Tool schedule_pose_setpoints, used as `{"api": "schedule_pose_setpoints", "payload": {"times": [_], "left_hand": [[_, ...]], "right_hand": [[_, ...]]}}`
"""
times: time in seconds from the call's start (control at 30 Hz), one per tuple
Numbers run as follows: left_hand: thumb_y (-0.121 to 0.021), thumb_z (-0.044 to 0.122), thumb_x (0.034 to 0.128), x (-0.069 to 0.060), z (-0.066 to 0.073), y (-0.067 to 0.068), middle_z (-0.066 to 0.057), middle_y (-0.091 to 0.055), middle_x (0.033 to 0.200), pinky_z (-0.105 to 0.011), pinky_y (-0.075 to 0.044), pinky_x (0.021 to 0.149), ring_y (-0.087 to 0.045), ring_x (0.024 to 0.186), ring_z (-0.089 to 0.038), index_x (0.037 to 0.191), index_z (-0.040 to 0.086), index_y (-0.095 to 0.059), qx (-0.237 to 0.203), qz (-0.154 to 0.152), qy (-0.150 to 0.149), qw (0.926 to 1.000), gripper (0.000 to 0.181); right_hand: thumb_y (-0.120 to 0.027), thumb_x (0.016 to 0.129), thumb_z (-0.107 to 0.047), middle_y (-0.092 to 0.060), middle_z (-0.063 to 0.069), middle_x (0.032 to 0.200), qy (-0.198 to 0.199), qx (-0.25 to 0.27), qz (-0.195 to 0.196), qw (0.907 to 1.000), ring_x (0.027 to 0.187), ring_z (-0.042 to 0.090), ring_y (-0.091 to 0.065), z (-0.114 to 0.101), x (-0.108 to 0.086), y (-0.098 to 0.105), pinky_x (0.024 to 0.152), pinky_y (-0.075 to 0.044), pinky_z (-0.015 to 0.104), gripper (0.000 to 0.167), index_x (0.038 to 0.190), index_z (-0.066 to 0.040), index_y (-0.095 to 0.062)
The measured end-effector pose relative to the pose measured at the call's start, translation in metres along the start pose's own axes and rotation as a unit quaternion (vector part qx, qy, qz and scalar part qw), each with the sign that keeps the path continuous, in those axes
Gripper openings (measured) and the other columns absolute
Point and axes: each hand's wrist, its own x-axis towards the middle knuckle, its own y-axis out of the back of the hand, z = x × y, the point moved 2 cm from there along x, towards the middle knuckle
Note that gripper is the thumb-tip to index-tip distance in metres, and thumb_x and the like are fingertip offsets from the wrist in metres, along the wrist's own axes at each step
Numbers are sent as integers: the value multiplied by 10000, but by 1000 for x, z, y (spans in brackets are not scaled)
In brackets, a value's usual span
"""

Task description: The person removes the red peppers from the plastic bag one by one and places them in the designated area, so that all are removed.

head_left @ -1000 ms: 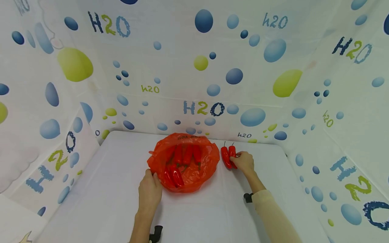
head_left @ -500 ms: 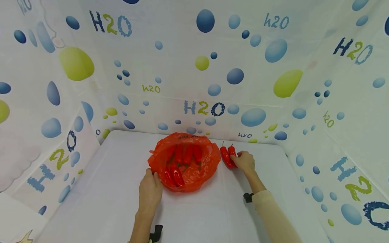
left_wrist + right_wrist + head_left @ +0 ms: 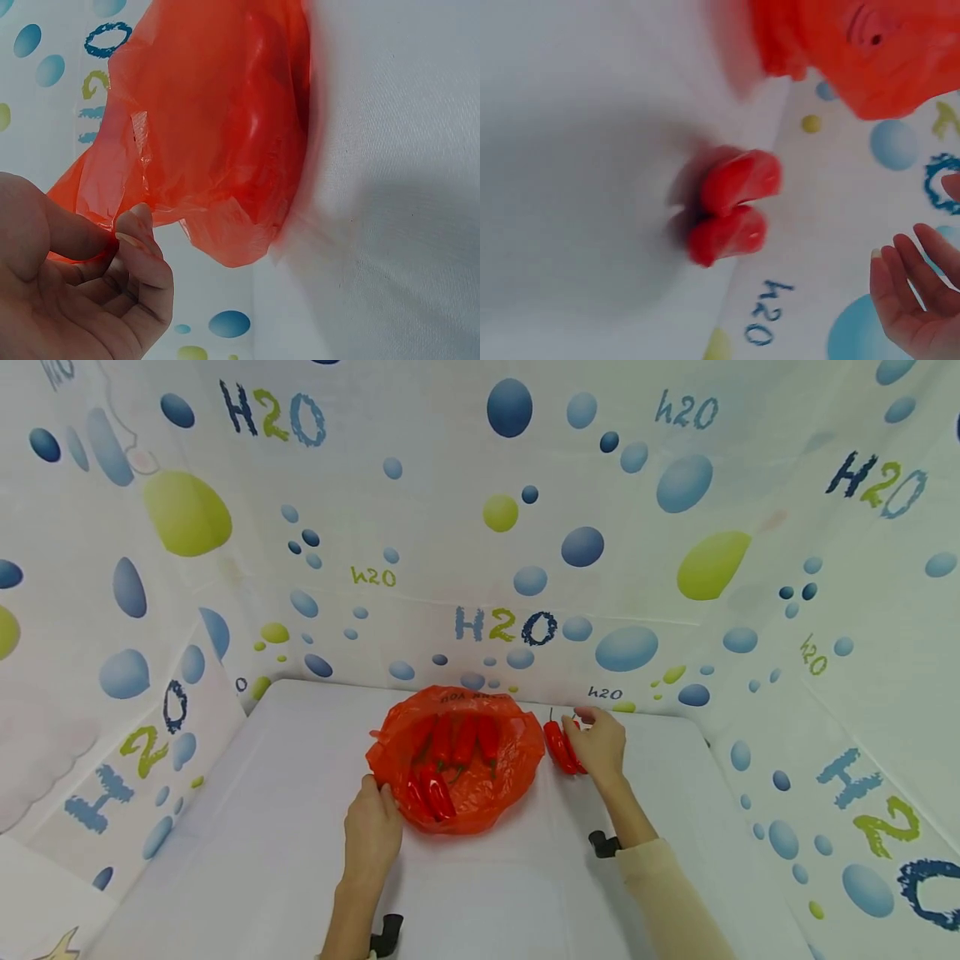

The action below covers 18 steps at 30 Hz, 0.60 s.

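Note:
A red plastic bag (image 3: 480, 806) lies with its mouth facing the head camera, several red peppers (image 3: 437, 795) inside. My left hand (image 3: 372, 831) pinches the bag's left edge; in the left wrist view the thumb and fingertips of that hand (image 3: 90, 277) meet on the film (image 3: 187, 112). Two red peppers (image 3: 556, 743) lie side by side right of the bag. Over them is my right hand (image 3: 602, 745), partly covering the right one. In the right wrist view both peppers (image 3: 741, 180) rest on the table, apart from the extended fingers of the right hand (image 3: 919, 289).
The white table (image 3: 480, 902) carries the bag and peppers. Behind and beside it hangs a white curtain (image 3: 435, 527) with blue and green ovals and H2O lettering. A black device (image 3: 604, 843) is at the right wrist, another (image 3: 387, 935) at the left.
My right hand has let go of the right pepper and lifted slightly up and away. The two peppers now lie close together. My left hand keeps its hold on the bag.

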Motion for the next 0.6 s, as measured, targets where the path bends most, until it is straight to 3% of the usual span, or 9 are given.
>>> {"api": "schedule_pose_setpoints", "payload": {"times": [0.23,0.37,0.6], "left_hand": [[-478,93,1075,1,0,-1,-145,-565,799,-491,-521,676,-589,713,-342,1033,-39,-511,21,-8,14,10000,142],[-479,91,1071,1,1,-1,-149,-570,799,-507,-524,677,-595,715,-352,1028,-42,-516,26,19,43,10000,145],[-480,86,1070,0,2,-1,-152,-568,797,-510,-531,680,-596,716,-352,1029,-49,-515,12,-15,56,10000,146]], "right_hand": [[-747,966,-302,-745,82,1143,485,568,243,9969,1024,262,-710,-32,-10,7,888,-597,443,314,1208,-104,-753],[-764,955,-268,-752,74,1112,930,913,265,9911,986,262,-737,-52,-22,7,859,-607,427,266,1162,-101,-765],[-800,935,-220,-756,38,1066,1498,1319,-167,9797,953,205,-735,-75,-50,-7,834,-611,382,246,1128,-74,-760]]}}
